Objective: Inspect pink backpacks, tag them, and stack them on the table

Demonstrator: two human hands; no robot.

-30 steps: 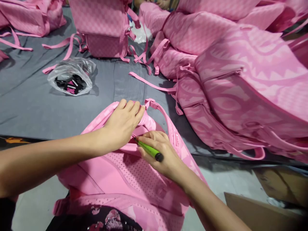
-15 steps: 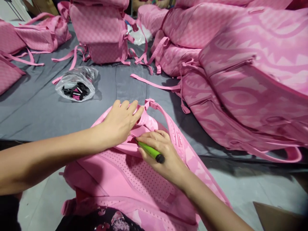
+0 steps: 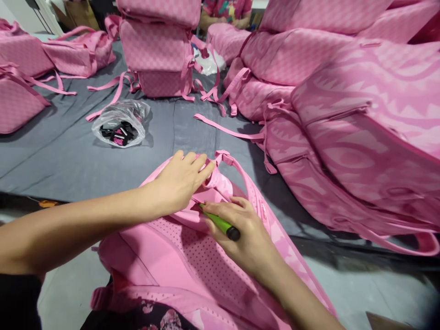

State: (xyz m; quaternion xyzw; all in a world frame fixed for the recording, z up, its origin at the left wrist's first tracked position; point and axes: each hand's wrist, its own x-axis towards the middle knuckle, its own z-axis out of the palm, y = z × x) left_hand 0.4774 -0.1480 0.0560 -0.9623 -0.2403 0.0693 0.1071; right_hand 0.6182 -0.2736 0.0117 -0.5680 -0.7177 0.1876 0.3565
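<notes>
A pink backpack (image 3: 202, 256) leans against the table's front edge, with its dotted mesh back panel facing me. Over its top edge lies my left hand (image 3: 182, 183), closed on the fabric near the top handle and the strap buckle; the fingertips are partly hidden. Just to the right and lower, my right hand (image 3: 240, 229) is closed around a green pen-shaped tool with a black end (image 3: 222, 224). The tool's tip points up and left at the fabric below my left hand; whether it touches is hard to tell.
A clear plastic bag (image 3: 120, 123) of black tags with pink marks lies open on the grey-covered table (image 3: 165, 128). Stacked pink checkered backpacks (image 3: 156, 46) stand behind it. Large camouflage backpacks (image 3: 343, 146) pile up at right, their straps trailing. A person (image 3: 227, 11) is at the far side.
The view has shifted, so everything sits slightly lower and to the right. Both hands keep nearly the same place on the backpack, and the green tool stays in my right hand.
</notes>
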